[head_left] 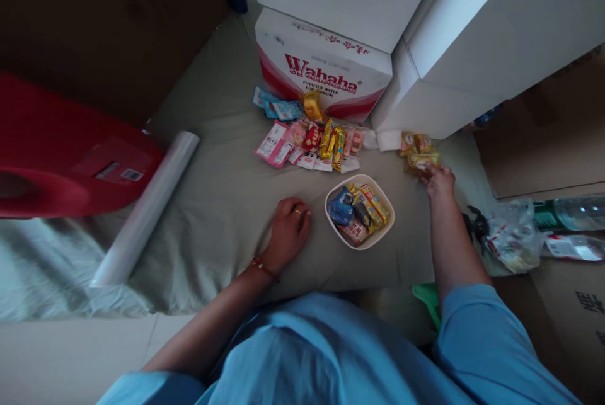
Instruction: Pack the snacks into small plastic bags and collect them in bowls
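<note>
My right hand (440,181) reaches out to the right, its fingers closed on a small yellow snack packet (420,160). More golden packets (416,141) lie just behind that one. My left hand (292,228) rests on the cloth with its fingers curled in and nothing visible in them. Between my hands stands a white square bowl (389,228) holding several packets, among them a blue packet (341,206) and a yellow packet (375,202). Beyond the bowl lies a row of snacks, with a pink packet (274,143), yellow bars (338,147) and blue packets (282,108).
A white and red Wahaha carton (326,68) stands behind the snacks, against white cabinets (454,46). On the left are a clear plastic roll (146,210) and a red container (70,147). Plastic bottles (570,215) and a clear bag (515,235) lie at the right.
</note>
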Action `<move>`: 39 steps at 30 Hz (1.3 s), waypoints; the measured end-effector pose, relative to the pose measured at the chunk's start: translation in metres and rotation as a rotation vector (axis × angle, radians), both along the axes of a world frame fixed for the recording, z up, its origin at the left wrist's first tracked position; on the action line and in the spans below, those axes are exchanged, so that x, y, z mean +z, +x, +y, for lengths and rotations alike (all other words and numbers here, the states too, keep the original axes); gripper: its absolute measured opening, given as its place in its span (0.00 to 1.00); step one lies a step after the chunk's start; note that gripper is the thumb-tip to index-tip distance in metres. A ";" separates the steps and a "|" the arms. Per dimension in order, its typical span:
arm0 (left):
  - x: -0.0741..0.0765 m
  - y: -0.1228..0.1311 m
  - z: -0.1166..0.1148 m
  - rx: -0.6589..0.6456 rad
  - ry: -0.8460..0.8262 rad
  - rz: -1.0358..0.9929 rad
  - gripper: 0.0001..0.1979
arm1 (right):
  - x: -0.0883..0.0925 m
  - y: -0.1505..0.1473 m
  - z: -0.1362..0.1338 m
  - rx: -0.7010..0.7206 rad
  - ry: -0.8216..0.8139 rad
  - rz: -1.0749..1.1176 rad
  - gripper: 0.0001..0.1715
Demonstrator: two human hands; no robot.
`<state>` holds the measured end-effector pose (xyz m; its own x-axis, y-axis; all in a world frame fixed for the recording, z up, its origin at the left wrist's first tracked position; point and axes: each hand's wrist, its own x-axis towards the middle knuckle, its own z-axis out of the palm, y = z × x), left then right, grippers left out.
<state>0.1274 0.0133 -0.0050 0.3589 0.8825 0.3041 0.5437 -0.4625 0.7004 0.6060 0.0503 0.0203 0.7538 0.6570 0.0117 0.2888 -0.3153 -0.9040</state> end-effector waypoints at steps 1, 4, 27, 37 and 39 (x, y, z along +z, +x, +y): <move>0.000 0.000 0.000 -0.003 0.006 0.000 0.11 | 0.002 -0.004 -0.003 -0.054 0.022 0.041 0.23; -0.001 0.000 0.000 -0.001 0.026 0.002 0.11 | 0.020 -0.016 -0.015 -0.115 0.114 0.138 0.26; 0.059 0.008 -0.035 -0.122 -0.380 -0.248 0.15 | 0.075 -0.169 -0.079 0.923 -0.204 0.260 0.27; 0.077 0.066 -0.042 -0.235 -1.254 -0.683 0.23 | 0.104 -0.189 -0.120 0.978 -0.116 0.158 0.24; 0.068 0.072 -0.043 -0.259 -1.184 -0.671 0.19 | 0.110 -0.198 -0.122 1.112 -0.143 0.058 0.22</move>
